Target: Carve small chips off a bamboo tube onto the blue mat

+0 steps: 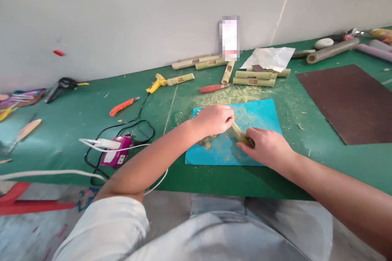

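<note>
Over a bright blue sheet on the green table, a short greenish bamboo piece slants between my two hands. My left hand is closed at its upper end. Around the lower end, my right hand is closed, thumb and fingers on opposite sides. Pale shavings lie on the sheet and behind it. Small bamboo scraps lie below my left hand. A red-handled knife rests behind the sheet.
Cut bamboo tubes lie at the back beside white paper. To the left are a yellow glue gun, an orange cutter and a purple power strip with cables. A dark brown sheet lies right.
</note>
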`<action>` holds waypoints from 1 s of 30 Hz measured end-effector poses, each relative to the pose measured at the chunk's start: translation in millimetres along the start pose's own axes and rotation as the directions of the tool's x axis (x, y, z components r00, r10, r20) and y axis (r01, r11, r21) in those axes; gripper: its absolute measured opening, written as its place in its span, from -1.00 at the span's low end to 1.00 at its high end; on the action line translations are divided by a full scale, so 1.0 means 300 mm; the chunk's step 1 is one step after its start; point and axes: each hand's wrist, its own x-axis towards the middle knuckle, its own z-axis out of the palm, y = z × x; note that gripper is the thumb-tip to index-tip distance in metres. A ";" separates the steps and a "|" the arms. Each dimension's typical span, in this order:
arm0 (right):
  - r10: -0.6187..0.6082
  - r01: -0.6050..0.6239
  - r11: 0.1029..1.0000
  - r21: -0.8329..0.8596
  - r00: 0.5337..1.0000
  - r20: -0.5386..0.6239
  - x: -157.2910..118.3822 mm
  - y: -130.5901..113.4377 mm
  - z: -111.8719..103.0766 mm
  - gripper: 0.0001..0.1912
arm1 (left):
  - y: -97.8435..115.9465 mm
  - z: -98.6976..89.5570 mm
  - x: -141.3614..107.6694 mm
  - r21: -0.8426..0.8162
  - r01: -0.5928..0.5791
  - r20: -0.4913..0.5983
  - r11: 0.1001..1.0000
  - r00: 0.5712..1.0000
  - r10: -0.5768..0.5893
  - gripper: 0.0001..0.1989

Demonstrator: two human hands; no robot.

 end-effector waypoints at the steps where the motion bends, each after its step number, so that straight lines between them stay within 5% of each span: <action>1: -0.002 0.002 1.000 0.004 1.000 -0.001 0.000 0.000 -0.002 -0.69 | 0.005 0.000 -0.001 0.003 0.005 -0.008 1.000 1.000 -0.005 -0.82; 5: 0.006 -0.006 0.999 0.033 1.000 0.005 0.000 -0.001 -0.006 -0.69 | 0.008 0.016 -0.045 -0.058 0.022 -0.170 0.998 0.985 -0.032 -0.81; 9: 0.015 -0.016 0.999 0.044 1.000 0.009 0.002 -0.002 -0.007 -0.69 | -0.027 0.016 -0.117 -0.141 0.013 -0.389 0.990 0.919 -0.067 -0.82; 16: 0.018 -0.020 0.999 0.051 0.999 0.026 0.003 0.000 -0.008 -0.68 | -0.123 -0.096 -0.177 -0.091 0.011 -0.498 0.996 0.866 -0.056 -0.83; 21: 0.016 -0.018 0.999 0.051 0.999 0.028 0.006 0.000 -0.009 -0.68 | -0.100 -0.124 -0.134 -0.482 0.146 -0.468 0.864 0.790 -0.395 -0.80; 24: 0.008 -0.008 0.999 0.041 1.000 0.019 0.008 0.001 -0.006 -0.67 | -0.033 -0.073 -0.106 -0.607 0.144 -0.368 0.782 0.821 -0.437 -0.78; 30: -0.005 0.005 1.000 0.021 1.000 -0.005 0.003 0.001 -0.005 -0.68 | 0.003 0.034 -0.106 -0.275 0.036 -0.417 0.961 0.896 -0.153 -0.84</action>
